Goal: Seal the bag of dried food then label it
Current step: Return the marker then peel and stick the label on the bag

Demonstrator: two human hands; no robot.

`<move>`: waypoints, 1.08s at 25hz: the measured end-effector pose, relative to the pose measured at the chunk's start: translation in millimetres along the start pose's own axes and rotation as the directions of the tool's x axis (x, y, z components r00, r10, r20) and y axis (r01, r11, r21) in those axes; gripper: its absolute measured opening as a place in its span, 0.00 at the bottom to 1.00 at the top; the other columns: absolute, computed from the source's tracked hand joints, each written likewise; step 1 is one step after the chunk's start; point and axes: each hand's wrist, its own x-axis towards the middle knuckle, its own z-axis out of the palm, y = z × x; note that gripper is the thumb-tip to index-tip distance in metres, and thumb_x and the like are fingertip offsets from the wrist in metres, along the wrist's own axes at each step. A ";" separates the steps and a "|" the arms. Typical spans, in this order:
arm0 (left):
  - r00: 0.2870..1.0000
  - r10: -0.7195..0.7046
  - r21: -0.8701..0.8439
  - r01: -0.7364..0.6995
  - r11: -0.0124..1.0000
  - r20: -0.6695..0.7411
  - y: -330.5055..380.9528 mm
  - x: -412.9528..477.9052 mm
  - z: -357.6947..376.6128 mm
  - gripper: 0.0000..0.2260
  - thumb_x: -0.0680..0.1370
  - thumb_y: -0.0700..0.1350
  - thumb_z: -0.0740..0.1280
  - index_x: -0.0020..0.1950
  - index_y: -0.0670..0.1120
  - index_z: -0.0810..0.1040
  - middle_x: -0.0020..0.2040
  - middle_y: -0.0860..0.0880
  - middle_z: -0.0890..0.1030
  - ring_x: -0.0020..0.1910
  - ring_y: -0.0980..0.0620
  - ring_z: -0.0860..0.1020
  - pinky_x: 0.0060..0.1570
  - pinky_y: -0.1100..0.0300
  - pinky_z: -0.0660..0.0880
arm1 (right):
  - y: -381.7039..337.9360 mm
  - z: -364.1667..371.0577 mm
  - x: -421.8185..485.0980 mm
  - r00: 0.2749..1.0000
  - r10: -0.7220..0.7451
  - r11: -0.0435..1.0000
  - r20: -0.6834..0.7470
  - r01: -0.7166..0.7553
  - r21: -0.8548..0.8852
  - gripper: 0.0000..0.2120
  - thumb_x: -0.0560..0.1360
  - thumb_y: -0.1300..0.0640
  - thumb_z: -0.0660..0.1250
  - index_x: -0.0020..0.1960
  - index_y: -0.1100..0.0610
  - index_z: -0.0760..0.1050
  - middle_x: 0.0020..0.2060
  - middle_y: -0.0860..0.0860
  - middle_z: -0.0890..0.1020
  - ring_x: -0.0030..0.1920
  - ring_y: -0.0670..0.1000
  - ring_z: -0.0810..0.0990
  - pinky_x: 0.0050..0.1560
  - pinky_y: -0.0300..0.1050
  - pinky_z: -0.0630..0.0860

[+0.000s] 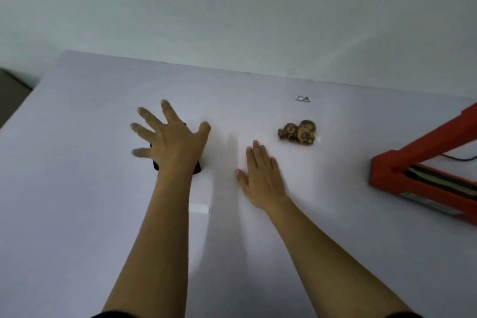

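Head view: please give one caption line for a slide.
Both open hands, left and right, above table; bag of dried food lies untouched.

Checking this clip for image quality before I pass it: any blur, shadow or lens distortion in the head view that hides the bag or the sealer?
Head view: dim, bluish, soft light; left hand motion-blurred at the fingers, covering a dark object; soft arm shadows on the table; wide-angle bending at the edges; bag of dried food readable, red sealer cropped at the right; label text too small to read.
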 end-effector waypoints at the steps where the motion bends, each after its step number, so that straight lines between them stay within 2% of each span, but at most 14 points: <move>1: 0.993 -0.068 -0.031 0.071 0.997 0.099 -12.1 2.1 -0.8 0.40 0.71 0.61 0.65 0.76 0.53 0.47 0.76 0.40 0.41 0.73 0.32 0.47 0.64 0.31 0.55 | -0.3 5.7 -0.3 0.999 0.009 1.000 0.034 -0.008 -0.030 0.31 0.80 0.44 0.46 0.75 0.59 0.39 0.76 0.54 0.39 0.75 0.52 0.37 0.74 0.50 0.39; 3: 0.970 -0.086 -0.102 0.112 0.988 0.226 -28.6 6.3 2.7 0.40 0.70 0.58 0.68 0.75 0.53 0.50 0.75 0.40 0.48 0.69 0.31 0.59 0.60 0.38 0.65 | 0.8 12.2 -0.9 0.999 0.022 0.998 0.044 -0.019 -0.063 0.32 0.80 0.42 0.44 0.75 0.59 0.37 0.76 0.54 0.38 0.75 0.51 0.36 0.74 0.50 0.38; 6: 0.974 -0.029 -0.222 0.080 0.972 0.225 -23.9 12.1 6.8 0.38 0.70 0.54 0.70 0.75 0.50 0.54 0.69 0.40 0.57 0.62 0.34 0.69 0.53 0.50 0.70 | 10.4 12.3 -6.3 0.996 0.085 0.995 -0.031 -0.086 -0.056 0.34 0.77 0.39 0.40 0.75 0.58 0.36 0.76 0.53 0.39 0.75 0.51 0.36 0.74 0.50 0.38; 8: 0.981 0.022 -0.298 0.038 0.954 0.193 -3.7 17.3 9.1 0.39 0.69 0.53 0.71 0.75 0.50 0.54 0.69 0.39 0.60 0.63 0.36 0.69 0.51 0.52 0.70 | 22.1 10.1 -10.3 0.987 0.149 0.988 -0.058 -0.151 -0.042 0.34 0.78 0.39 0.41 0.75 0.59 0.36 0.76 0.53 0.39 0.75 0.51 0.37 0.74 0.51 0.39; 11: 0.968 0.189 -0.380 -0.114 0.918 0.167 45.6 33.3 19.4 0.40 0.68 0.54 0.71 0.74 0.49 0.54 0.68 0.40 0.63 0.62 0.40 0.69 0.56 0.51 0.71 | 40.2 5.6 -15.8 0.968 0.219 0.972 -0.119 -0.227 -0.060 0.37 0.72 0.38 0.33 0.75 0.59 0.38 0.76 0.54 0.41 0.76 0.52 0.39 0.73 0.51 0.40; 15: 0.921 0.362 -0.339 -0.299 0.892 0.141 118.7 54.4 42.7 0.40 0.67 0.57 0.71 0.72 0.45 0.57 0.63 0.40 0.69 0.61 0.41 0.71 0.49 0.56 0.66 | 52.2 3.1 -19.0 0.969 0.208 0.974 -0.131 -0.218 -0.063 0.34 0.72 0.42 0.31 0.75 0.56 0.38 0.76 0.52 0.41 0.75 0.49 0.39 0.71 0.50 0.37; 18: 0.920 0.379 -0.336 -0.326 0.883 0.103 154.3 67.8 59.8 0.36 0.69 0.57 0.70 0.69 0.42 0.60 0.61 0.41 0.69 0.59 0.41 0.71 0.45 0.57 0.65 | 53.2 6.5 -18.1 0.960 0.229 0.970 -0.159 -0.238 -0.043 0.30 0.74 0.44 0.33 0.74 0.54 0.36 0.76 0.50 0.41 0.73 0.47 0.35 0.72 0.50 0.36; 22: 0.927 0.364 -0.319 -0.318 0.893 0.094 178.6 87.6 72.6 0.34 0.70 0.57 0.69 0.68 0.40 0.61 0.63 0.41 0.68 0.60 0.42 0.71 0.45 0.57 0.67 | 52.7 8.4 -18.5 0.959 0.220 0.973 -0.179 -0.230 -0.037 0.29 0.76 0.44 0.36 0.73 0.53 0.36 0.76 0.49 0.42 0.74 0.48 0.36 0.72 0.50 0.36; 27: 0.918 0.385 -0.305 -0.342 0.889 0.095 201.0 106.4 84.5 0.37 0.70 0.59 0.69 0.70 0.40 0.59 0.65 0.41 0.66 0.63 0.40 0.69 0.51 0.54 0.69 | 52.6 10.0 -17.6 0.954 0.216 0.973 -0.206 -0.227 -0.034 0.29 0.77 0.44 0.39 0.75 0.54 0.42 0.76 0.50 0.45 0.74 0.49 0.38 0.72 0.50 0.37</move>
